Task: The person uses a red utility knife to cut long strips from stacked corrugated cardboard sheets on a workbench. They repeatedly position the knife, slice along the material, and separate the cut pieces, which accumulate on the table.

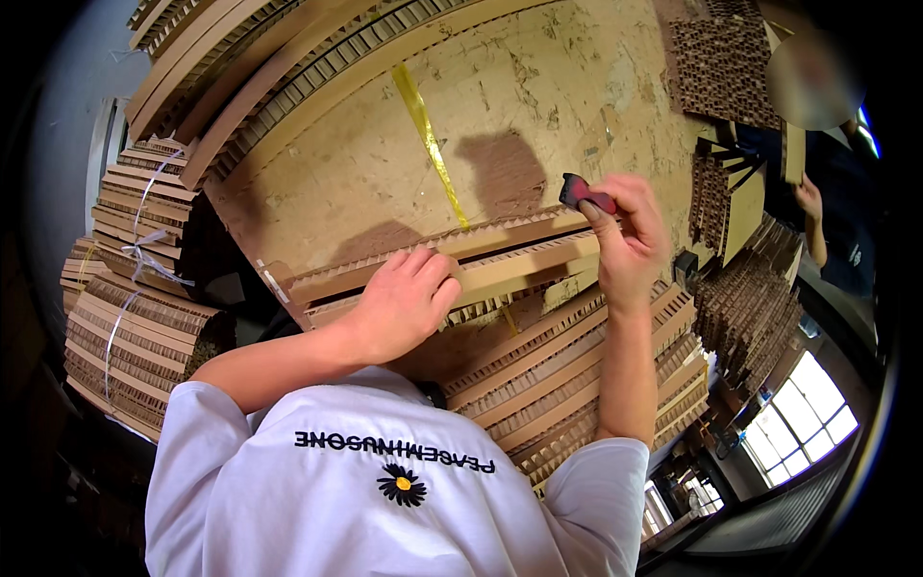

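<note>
Two long brown honeycomb cardboard strips [524, 269] lie side by side across the near part of the worktable, a dark gap between them. My left hand [409, 293] rests on the strips, its fingers bent together over their edges. Pinched between the thumb and fingers of my right hand [630, 231] is a small red-and-black hand tool [586, 194]; its exact kind is unclear. It is held above the right part of the strips. A shiny yellow strap [428, 139] runs over the table toward the strips, and a bit of yellow shows again on their near side.
Long cardboard edge pieces [288, 87] lie along the table's [577, 87] far left. Tied bundles [144, 346] stand at left; more strips [577, 356] are stacked near my right arm. Honeycomb stacks [721, 67] sit at far right, where another person's hand [810, 199] touches a board.
</note>
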Demonstrator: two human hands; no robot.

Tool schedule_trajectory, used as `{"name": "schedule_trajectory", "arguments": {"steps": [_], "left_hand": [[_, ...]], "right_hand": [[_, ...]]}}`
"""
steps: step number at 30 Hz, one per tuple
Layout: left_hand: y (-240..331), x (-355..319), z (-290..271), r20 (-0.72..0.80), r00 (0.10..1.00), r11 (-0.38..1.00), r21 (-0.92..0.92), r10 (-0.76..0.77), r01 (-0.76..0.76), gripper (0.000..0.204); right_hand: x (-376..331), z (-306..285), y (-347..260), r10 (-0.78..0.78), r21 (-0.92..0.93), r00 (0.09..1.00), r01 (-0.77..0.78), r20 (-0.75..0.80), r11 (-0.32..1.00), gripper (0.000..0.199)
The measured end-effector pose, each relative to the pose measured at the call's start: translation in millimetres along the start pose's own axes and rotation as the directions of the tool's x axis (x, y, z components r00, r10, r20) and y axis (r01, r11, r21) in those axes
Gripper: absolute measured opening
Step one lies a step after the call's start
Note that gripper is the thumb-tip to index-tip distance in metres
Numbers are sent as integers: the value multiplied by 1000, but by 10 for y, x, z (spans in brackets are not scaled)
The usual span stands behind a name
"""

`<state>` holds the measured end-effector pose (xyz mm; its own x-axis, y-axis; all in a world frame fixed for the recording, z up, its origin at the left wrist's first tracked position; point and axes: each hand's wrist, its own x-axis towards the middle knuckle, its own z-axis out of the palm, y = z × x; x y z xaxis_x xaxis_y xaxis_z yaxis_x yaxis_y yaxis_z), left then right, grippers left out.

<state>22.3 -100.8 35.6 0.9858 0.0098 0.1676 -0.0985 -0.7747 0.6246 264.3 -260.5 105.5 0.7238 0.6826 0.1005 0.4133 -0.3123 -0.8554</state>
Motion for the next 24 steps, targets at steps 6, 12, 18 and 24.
{"name": "schedule_trajectory", "arguments": {"steps": [6,12,18,24], "left_hand": [[-834,268,-284,-162,976,973,155,-145,170,22],[-984,194,-169,-205,973,988,85,-111,131,22],[-989,216,-156,-227,966,988,65,-125,143,23],[-982,209,-167,-226,966,987,63,-127,144,24]], "right_hand": [[49,93,115,-98,-23,993,100,72,995,29],[210,385,416,-163,-136,970,188,178,973,29],[379,505,522,-160,-153,951,205,264,967,24],[423,495,529,-205,-229,922,287,328,930,25]]}}
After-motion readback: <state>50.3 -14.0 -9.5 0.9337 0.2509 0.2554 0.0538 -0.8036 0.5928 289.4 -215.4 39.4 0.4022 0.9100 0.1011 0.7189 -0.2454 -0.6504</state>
